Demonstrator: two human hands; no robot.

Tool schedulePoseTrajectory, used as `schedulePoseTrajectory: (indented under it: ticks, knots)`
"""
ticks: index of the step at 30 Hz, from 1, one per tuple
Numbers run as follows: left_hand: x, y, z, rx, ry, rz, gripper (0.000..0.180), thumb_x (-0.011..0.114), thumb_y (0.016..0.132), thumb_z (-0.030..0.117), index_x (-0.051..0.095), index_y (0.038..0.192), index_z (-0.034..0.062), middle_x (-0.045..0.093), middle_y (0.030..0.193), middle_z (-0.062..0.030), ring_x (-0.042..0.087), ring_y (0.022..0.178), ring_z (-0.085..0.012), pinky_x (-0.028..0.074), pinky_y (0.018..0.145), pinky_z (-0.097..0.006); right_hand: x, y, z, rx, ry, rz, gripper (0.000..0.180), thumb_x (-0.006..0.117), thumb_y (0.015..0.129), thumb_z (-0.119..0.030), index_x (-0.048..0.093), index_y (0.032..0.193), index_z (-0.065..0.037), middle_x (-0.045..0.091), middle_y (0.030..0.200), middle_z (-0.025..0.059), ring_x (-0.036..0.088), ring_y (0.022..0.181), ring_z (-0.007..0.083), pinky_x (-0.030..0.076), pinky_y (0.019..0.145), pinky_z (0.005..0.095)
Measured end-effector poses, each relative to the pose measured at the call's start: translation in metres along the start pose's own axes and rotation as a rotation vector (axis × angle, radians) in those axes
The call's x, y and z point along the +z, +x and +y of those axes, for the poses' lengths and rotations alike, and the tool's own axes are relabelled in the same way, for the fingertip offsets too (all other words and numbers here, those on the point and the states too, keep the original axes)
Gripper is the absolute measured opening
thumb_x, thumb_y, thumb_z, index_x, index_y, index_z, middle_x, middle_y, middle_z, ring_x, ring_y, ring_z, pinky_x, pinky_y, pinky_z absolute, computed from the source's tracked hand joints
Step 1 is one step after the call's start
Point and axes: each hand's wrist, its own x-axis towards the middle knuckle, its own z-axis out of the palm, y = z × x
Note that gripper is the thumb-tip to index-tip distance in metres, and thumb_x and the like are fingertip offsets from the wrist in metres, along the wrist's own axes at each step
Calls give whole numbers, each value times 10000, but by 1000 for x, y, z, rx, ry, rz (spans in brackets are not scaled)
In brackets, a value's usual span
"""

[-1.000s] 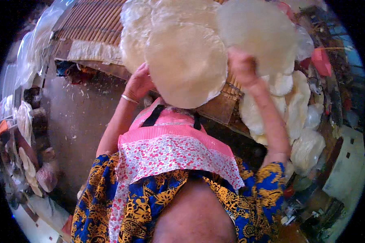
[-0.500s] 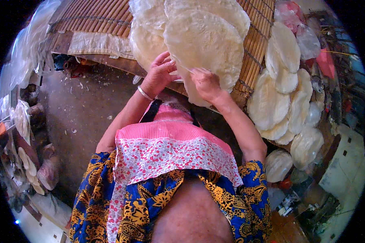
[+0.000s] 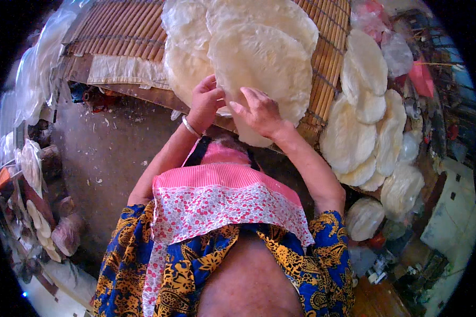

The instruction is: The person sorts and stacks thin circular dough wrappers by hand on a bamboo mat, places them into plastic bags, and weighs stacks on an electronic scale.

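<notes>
left hand (image 3: 205, 100) pinching near edge of top round rice sheet (image 3: 262, 66) on bamboo mat (image 3: 330, 58) | right hand (image 3: 259, 111) spread flat on it | more sheets (image 3: 354, 137) right of mat, maybe 6

Bright daylight from above, soft shadows, sharp centre, fisheye bending and black corners

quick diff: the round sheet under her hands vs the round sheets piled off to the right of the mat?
The held sheet lies on the bamboo mat, with the left hand and right hand on its lower edge; the stacked sheets sit beside the mat, untouched. The held sheet overlaps other sheets spread on the mat; the stacked sheets overlap in a loose column. The held sheet looks wider. Both are thin, pale, round and rough-surfaced.
</notes>
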Motion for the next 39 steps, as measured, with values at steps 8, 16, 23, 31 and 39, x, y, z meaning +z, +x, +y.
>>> schedulePoseTrajectory:
  ticks: [8,16,23,31,39]
  knots:
    - [-1,6,3,22,414,172,322,511,644,-75,547,957,-8,597,795,-50,566,651,-119,450,543,-214,12,26,-20,132,-124,-110,242,540,749,-262,499,795,-28,585,802,174,573,743,363,455,650,463]
    - [-13,1,10,146,222,142,265,577,596,-79,579,856,-31,601,763,-66,575,627,-147,479,556,-265,25,39,30,146,24,-4,152,535,727,-185,525,658,-50,565,629,151,568,615,322,436,549,409]
    - [-78,21,-2,22,233,236,227,563,620,-72,583,841,-22,593,717,-70,573,571,-164,489,527,-277,-76,27,118,451,619,75,142,584,741,-146,555,665,-30,489,578,-47,414,545,71,380,507,271]
    - [-84,35,0,-36,409,305,97,599,644,15,556,727,40,552,659,-38,526,528,-147,443,481,-270,-67,29,131,353,127,191,151,545,793,-147,551,719,-15,527,656,-29,459,615,85,399,569,255]
    - [-123,54,-10,3,468,440,93,614,622,-12,532,629,31,503,543,-40,464,399,-146,347,341,-278,-227,-24,221,670,561,444,124,610,700,-146,529,641,-73,482,608,-12,453,539,108,389,505,278]
